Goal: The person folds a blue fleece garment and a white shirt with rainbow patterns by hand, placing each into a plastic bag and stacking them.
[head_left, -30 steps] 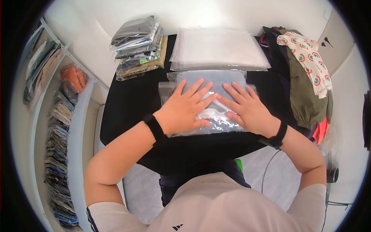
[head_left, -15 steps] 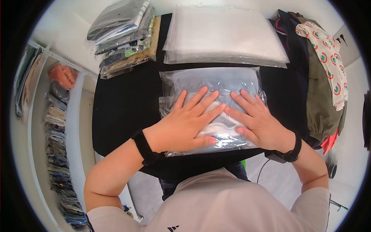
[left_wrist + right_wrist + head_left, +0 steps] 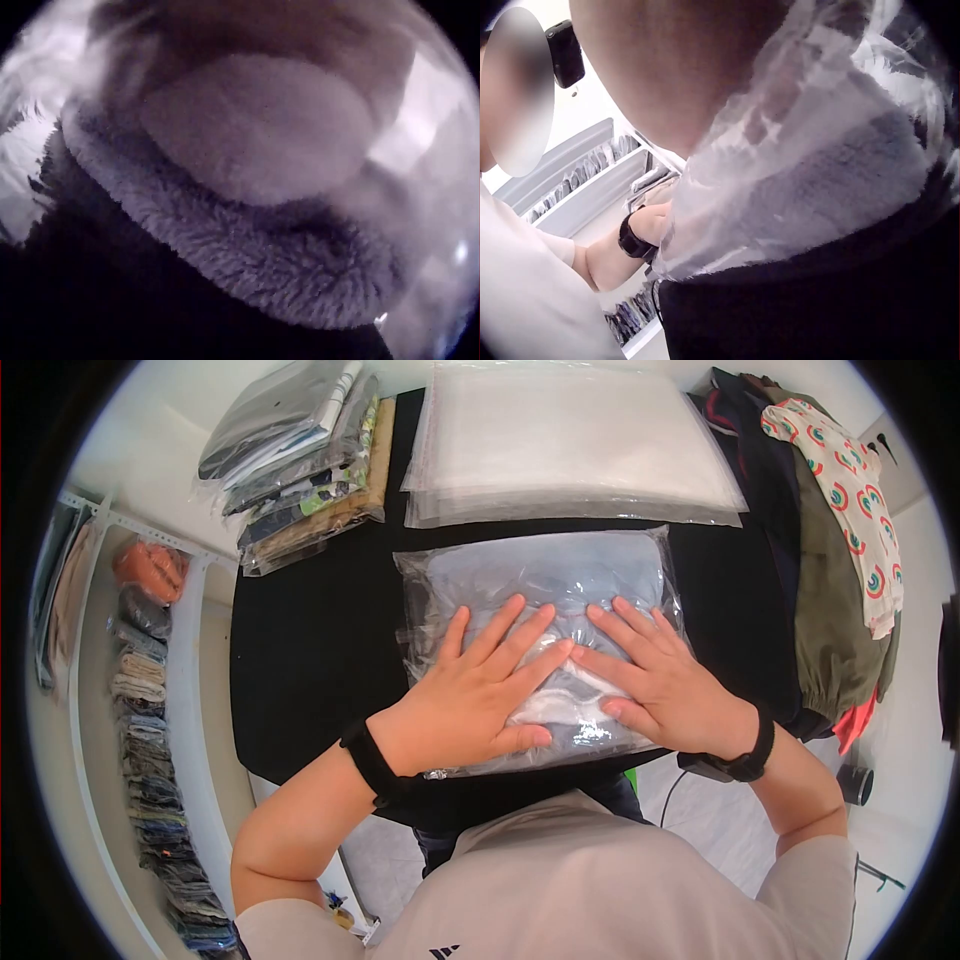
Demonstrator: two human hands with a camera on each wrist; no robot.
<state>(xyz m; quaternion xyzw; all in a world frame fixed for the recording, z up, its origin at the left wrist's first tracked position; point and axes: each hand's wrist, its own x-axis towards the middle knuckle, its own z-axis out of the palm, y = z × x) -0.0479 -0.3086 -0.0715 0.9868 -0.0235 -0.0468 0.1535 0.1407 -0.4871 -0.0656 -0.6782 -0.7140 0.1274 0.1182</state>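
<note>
Left hand: the left hand [image 3: 470, 695] lies flat, fingers straight and spread, pressing down on a clear plastic bag holding a folded grey garment [image 3: 540, 585].
Right hand: the right hand [image 3: 665, 680] lies flat beside it, fingers straight; the fingertips of the two hands meet over the middle of the bag.
Bagged garment: it rests on the black table [image 3: 310, 650], at the near edge in front of the person, with crinkled plastic bunched under the palms.
Right wrist view: grey fleece fabric [image 3: 855, 187] shows through wrinkled plastic, the black tabletop below it.
Behind the bag: a stack of empty clear bags [image 3: 570, 445] lies just beyond it.
Far left corner: a pile of bagged clothes [image 3: 300, 455].
Right edge: loose clothes [image 3: 835, 550] hang in a heap, a rainbow-print piece on top.
Left of the table: shelves [image 3: 140, 660] hold more folded, bagged items.
</note>
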